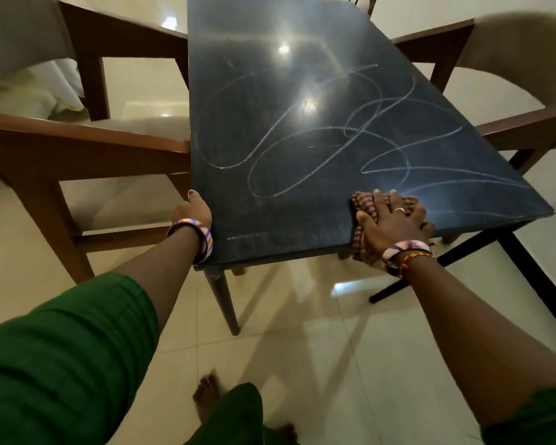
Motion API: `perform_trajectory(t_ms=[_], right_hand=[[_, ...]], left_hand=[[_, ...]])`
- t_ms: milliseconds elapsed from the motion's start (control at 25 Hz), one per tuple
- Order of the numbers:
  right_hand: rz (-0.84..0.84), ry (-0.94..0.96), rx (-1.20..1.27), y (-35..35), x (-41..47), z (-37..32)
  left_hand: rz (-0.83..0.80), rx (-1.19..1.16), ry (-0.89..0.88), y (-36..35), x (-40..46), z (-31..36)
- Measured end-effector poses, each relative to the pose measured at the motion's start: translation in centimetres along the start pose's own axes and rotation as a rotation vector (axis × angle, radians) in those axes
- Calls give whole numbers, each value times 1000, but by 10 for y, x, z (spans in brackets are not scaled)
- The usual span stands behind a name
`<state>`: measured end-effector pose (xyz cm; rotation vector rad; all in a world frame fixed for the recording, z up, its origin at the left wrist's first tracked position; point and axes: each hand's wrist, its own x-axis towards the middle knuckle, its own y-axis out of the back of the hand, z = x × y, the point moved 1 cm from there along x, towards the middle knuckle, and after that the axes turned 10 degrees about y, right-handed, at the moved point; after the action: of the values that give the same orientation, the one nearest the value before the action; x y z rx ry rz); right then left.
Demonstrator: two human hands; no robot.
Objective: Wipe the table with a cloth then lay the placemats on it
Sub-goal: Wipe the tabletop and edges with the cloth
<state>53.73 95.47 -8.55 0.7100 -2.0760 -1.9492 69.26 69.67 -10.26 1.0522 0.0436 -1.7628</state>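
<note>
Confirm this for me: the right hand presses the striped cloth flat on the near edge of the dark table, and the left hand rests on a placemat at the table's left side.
Not quite. In the head view the left hand grips the bare left edge of the table; no placemat is in view. The rest holds: the right hand presses the striped cloth flat at the near edge.

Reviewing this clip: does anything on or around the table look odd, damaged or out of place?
Pale looping streaks cover the dark table; whether wipe trails or scratches, I cannot tell. The cloth under the right hand overhangs the near edge. No placemats in view.
</note>
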Motion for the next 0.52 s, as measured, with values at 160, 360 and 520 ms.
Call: perform_trajectory(t_ms=[160, 360, 520], right_hand=[[38, 348, 22, -18, -26, -103], [5, 752, 22, -33, -56, -159], [30, 305, 90, -10, -4, -80]], left_hand=[[-18, -23, 29, 0, 6, 3], [-123, -133, 38, 1, 11, -2], [-229, -166, 46, 7, 20, -5]])
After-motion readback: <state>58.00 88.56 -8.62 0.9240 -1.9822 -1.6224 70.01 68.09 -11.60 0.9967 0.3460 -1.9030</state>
